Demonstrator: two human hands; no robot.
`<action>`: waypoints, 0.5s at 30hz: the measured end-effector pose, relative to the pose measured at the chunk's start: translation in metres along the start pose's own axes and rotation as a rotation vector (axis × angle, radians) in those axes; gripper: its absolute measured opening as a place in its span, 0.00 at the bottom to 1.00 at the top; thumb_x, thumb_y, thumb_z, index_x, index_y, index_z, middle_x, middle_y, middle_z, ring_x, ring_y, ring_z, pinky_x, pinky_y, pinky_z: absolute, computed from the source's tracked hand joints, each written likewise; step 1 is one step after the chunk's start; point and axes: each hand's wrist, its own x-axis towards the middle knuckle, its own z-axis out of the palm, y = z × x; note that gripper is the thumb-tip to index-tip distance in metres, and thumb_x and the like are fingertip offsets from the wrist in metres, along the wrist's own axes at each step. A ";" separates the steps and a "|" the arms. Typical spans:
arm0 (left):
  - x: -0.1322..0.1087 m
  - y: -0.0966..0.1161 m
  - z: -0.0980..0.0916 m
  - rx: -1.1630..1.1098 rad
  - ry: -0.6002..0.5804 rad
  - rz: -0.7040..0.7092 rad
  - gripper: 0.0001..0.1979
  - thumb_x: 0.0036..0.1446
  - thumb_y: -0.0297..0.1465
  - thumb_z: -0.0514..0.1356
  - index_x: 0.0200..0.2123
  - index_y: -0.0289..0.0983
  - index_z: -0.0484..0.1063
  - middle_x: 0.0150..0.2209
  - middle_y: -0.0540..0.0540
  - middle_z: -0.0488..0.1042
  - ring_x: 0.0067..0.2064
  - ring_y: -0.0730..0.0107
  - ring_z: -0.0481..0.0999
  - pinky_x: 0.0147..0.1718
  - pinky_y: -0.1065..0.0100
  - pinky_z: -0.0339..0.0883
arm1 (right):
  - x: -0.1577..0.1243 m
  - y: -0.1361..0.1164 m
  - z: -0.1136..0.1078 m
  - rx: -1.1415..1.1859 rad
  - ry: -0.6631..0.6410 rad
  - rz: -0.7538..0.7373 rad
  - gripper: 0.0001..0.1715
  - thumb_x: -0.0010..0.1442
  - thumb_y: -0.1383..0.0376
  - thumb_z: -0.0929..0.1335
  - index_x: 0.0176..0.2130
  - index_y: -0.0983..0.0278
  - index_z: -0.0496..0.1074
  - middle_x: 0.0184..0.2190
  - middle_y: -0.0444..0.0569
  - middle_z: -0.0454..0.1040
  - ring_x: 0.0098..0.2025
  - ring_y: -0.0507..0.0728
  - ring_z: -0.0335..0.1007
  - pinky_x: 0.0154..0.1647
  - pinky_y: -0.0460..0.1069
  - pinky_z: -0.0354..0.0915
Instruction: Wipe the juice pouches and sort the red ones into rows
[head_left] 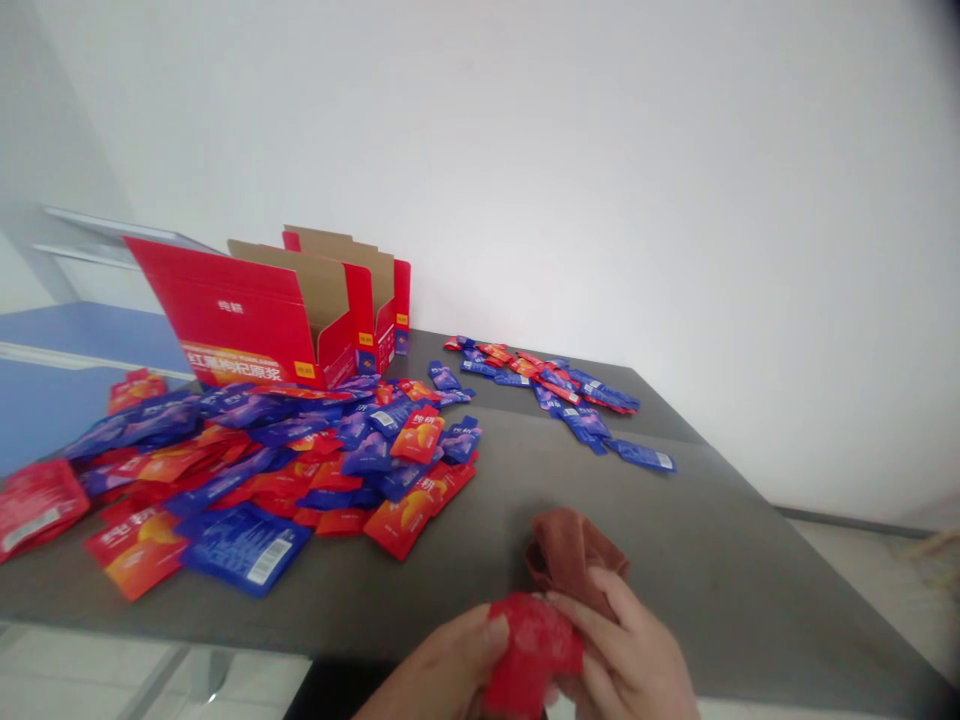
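Crumpled red sachet (534, 650) sits at the near edge of the grey tabletop (675, 570), bunched between the person's two hands, with its lower end running out of view at the bottom of the frame. The left hand (442, 670) presses against its left side, and the right hand (622, 645) wraps over its right side, so the grip of both hands is closed on the sachet, though the fingers of the left hand are mostly hidden behind it. A reddish-brown cloth (574, 555) lies in a soft heap just beyond the sachet, touching the fingers of the right hand. Well to the left spreads a large, overlapping pile of red and blue sachets (315, 470), some with an orange fruit picture and a few showing barcodes; a blue sachet (244, 548) lies flat at its near edge. A smaller, looser scatter of similar sachets (547, 380) sits toward the far edge, right of the pile. At the far left corner stands an open red cardboard display box (240, 310), its brown inner flaps raised and its side printed with yellow and white lettering. A blue surface (82, 350) shows beyond the tabletop's left side, and a white wall (600, 200) rises behind it.
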 end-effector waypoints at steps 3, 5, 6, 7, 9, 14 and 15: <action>0.005 0.007 0.002 0.367 0.213 0.286 0.24 0.61 0.52 0.52 0.31 0.37 0.70 0.34 0.45 0.73 0.37 0.65 0.71 0.40 0.66 0.63 | 0.002 -0.013 0.006 0.252 0.082 0.217 0.13 0.62 0.60 0.66 0.40 0.55 0.81 0.45 0.51 0.78 0.45 0.59 0.77 0.43 0.48 0.73; 0.009 0.009 0.002 0.595 0.282 0.339 0.15 0.62 0.45 0.56 0.36 0.38 0.71 0.37 0.46 0.73 0.40 0.65 0.71 0.41 0.68 0.63 | 0.005 -0.023 0.011 0.456 0.107 0.302 0.12 0.62 0.58 0.67 0.37 0.56 0.81 0.42 0.50 0.79 0.44 0.59 0.77 0.42 0.48 0.73; 0.010 0.009 0.002 0.680 0.229 0.326 0.13 0.62 0.42 0.57 0.39 0.38 0.72 0.38 0.46 0.74 0.41 0.64 0.72 0.42 0.68 0.63 | 0.007 -0.026 0.014 0.548 0.093 0.335 0.13 0.62 0.57 0.67 0.37 0.56 0.81 0.40 0.49 0.80 0.43 0.59 0.77 0.41 0.48 0.74; 0.011 0.009 0.001 0.744 0.147 0.316 0.12 0.63 0.40 0.56 0.40 0.38 0.73 0.39 0.45 0.75 0.43 0.63 0.72 0.44 0.68 0.63 | 0.008 -0.026 0.015 0.626 0.067 0.369 0.13 0.61 0.56 0.67 0.36 0.57 0.81 0.39 0.49 0.80 0.41 0.59 0.78 0.40 0.48 0.74; 0.011 0.007 -0.002 0.819 0.029 0.332 0.14 0.65 0.38 0.53 0.40 0.38 0.76 0.40 0.44 0.76 0.44 0.62 0.73 0.46 0.68 0.63 | 0.008 -0.021 0.015 0.697 0.037 0.453 0.15 0.60 0.54 0.67 0.35 0.58 0.81 0.38 0.49 0.80 0.40 0.59 0.78 0.42 0.49 0.74; 0.003 0.005 -0.007 0.811 0.057 0.375 0.19 0.65 0.40 0.51 0.31 0.38 0.77 0.35 0.44 0.75 0.39 0.63 0.72 0.42 0.68 0.63 | 0.000 -0.008 -0.008 0.332 0.341 0.644 0.20 0.62 0.50 0.64 0.40 0.59 0.79 0.48 0.52 0.77 0.53 0.64 0.72 0.54 0.56 0.68; 0.003 0.004 -0.006 0.765 0.059 0.375 0.20 0.65 0.42 0.52 0.29 0.37 0.77 0.39 0.43 0.75 0.42 0.61 0.72 0.45 0.66 0.63 | -0.003 -0.014 -0.009 0.266 0.370 0.594 0.21 0.63 0.51 0.62 0.42 0.58 0.79 0.51 0.51 0.75 0.55 0.64 0.70 0.54 0.56 0.68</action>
